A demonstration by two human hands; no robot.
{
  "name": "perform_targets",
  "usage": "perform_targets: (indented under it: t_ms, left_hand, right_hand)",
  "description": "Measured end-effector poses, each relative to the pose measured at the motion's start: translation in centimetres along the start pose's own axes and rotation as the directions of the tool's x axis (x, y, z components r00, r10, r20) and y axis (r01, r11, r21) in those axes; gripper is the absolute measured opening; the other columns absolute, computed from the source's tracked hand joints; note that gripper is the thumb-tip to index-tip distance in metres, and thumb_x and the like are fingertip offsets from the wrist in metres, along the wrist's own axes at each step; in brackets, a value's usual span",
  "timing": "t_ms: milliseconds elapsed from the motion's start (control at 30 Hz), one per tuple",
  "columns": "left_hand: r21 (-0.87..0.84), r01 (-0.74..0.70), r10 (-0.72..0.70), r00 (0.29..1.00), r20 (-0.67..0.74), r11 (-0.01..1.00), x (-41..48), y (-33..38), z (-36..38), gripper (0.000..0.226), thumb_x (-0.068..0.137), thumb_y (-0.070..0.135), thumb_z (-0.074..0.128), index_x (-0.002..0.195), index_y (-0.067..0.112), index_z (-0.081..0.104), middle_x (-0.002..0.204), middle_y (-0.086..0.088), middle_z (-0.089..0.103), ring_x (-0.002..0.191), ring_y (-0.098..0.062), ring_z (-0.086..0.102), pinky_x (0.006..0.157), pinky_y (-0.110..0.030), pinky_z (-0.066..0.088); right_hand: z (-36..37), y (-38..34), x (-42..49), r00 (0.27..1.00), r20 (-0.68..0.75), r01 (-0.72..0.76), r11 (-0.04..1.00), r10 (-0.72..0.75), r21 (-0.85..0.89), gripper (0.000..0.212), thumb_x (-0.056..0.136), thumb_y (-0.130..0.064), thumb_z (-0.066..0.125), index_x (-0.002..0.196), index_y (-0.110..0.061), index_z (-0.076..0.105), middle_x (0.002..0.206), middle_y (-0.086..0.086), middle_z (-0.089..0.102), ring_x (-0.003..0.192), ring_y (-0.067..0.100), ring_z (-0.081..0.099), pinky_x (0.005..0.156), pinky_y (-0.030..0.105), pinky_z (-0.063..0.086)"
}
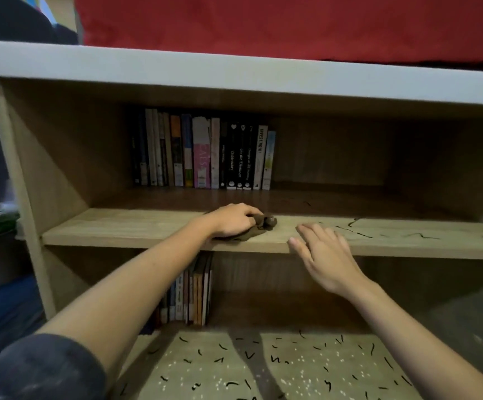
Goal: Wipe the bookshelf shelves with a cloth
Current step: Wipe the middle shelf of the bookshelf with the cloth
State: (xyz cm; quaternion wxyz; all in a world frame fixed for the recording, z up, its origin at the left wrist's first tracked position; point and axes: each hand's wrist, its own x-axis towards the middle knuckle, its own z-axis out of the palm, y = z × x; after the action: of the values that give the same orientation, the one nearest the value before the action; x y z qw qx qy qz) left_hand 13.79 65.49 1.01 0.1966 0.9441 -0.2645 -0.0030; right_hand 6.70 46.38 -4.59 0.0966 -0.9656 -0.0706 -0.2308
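We saw the left hand (232, 220) clenched on a crumpled dark-brown cloth (259, 226) pressed to the middle shelf (136, 226); the right hand (325, 255) hovered near, fingers released

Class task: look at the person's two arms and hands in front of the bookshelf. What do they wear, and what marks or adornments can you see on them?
Both forearms are bare. The left arm has a dark grey sleeve pushed up near the elbow. No sleeve shows on the right arm. The left hand and right hand are ungloved; no rings, watch or bracelets are visible.
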Motion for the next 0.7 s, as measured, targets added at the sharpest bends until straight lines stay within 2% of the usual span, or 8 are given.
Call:
perform_targets:
  t_ms: [100, 233, 333, 467, 567, 633, 700]
  left_hand:
    - [-0.007, -0.078, 0.078, 0.997, 0.023, 0.997, -3.4, -0.8, -0.5, 0.042, 0.099, 0.011, 0.034, 0.134, 0.028, 0.049, 0.143, -0.001, 0.045, 0.128, -0.021, 0.042, 0.101, -0.032, 0.033]
    - [0.097, 0.056, -0.055, 0.998, -0.008, 0.994, -4.9, -4.2, -2.6, 0.044, 0.099, 0.009, 0.035, 0.139, 0.025, 0.044, 0.144, -0.006, 0.044, 0.129, -0.023, 0.041, 0.103, -0.03, 0.031]
    - [0.077, 0.085, -0.082, 0.996, -0.037, 0.993, -3.1, -2.9, -1.8, 0.043, 0.099, 0.013, 0.035, 0.137, 0.028, 0.046, 0.141, -0.007, 0.048, 0.126, -0.025, 0.044, 0.102, -0.032, 0.034]
    - [0.087, -0.093, 0.098, 0.994, -0.055, 0.992, -1.2, 2.5, 1.7, 0.043, 0.098, 0.014, 0.036, 0.138, 0.028, 0.045, 0.142, -0.006, 0.046, 0.127, -0.023, 0.044, 0.099, -0.029, 0.034]
    - [0.17, -0.245, 0.255, 0.966, -0.039, 0.954, -3.3, 4.3, 2.9, 0.044, 0.098, 0.013, 0.035, 0.139, 0.027, 0.043, 0.146, 0.002, 0.041, 0.132, -0.016, 0.038, 0.108, -0.028, 0.028]
    - [0.164, -0.198, 0.207, 0.977, -0.042, 0.966, -5.0, 2.1, 1.6, 0.042, 0.099, 0.012, 0.034, 0.138, 0.028, 0.043, 0.145, 0.003, 0.042, 0.131, -0.015, 0.039, 0.105, -0.025, 0.029]
    - [0.147, -0.063, 0.074, 0.995, -0.071, 0.987, -5.4, -1.0, -0.3, 0.041, 0.1, 0.011, 0.035, 0.137, 0.025, 0.044, 0.144, -0.002, 0.044, 0.128, -0.018, 0.042, 0.099, -0.024, 0.032]
  right_hand:
    - [-0.5, 0.7, -0.1, 1.0, 0.027, -0.008, 0.999, 0.007, 0.037, 0.058, 0.093, -0.055, 0.028, 0.141, -0.022, 0.033, 0.143, -0.005, 0.038, 0.133, 0.012, 0.029, 0.11, 0.032, 0.019]
    - [0.4, 1.5, -2.4, 0.982, -0.17, -0.083, 0.996, 0.077, -0.027, 0.058, 0.093, -0.052, 0.032, 0.14, -0.018, 0.037, 0.14, -0.002, 0.042, 0.133, 0.014, 0.031, 0.112, 0.031, 0.018]
    - [1.6, 1.9, -2.8, 0.97, -0.232, -0.066, 0.998, 0.067, 0.009, 0.053, 0.095, -0.046, 0.034, 0.137, -0.016, 0.04, 0.137, 0.001, 0.045, 0.131, 0.016, 0.033, 0.112, 0.033, 0.019]
    - [1.5, 2.2, -2.6, 0.966, -0.252, -0.052, 0.999, 0.053, 0.012, 0.053, 0.094, -0.051, 0.034, 0.135, -0.018, 0.044, 0.134, -0.001, 0.048, 0.128, 0.015, 0.036, 0.109, 0.031, 0.023]
    - [0.9, 2.9, -2.6, 0.96, -0.28, -0.051, 0.997, 0.031, -0.065, 0.057, 0.091, -0.059, 0.026, 0.132, -0.027, 0.048, 0.132, -0.007, 0.051, 0.125, 0.012, 0.04, 0.106, 0.034, 0.019]
    - [0.5, 3.5, -2.6, 0.959, -0.278, -0.063, 0.998, 0.052, -0.03, 0.047, 0.09, -0.058, 0.038, 0.129, -0.035, 0.05, 0.131, -0.013, 0.049, 0.125, 0.009, 0.037, 0.104, 0.035, 0.011]
    - [0.6, 3.8, -2.7, 0.956, -0.288, -0.046, 0.999, 0.049, 0.018, 0.045, 0.087, -0.057, 0.044, 0.126, -0.037, 0.053, 0.129, -0.012, 0.05, 0.124, 0.008, 0.037, 0.104, 0.036, 0.011]
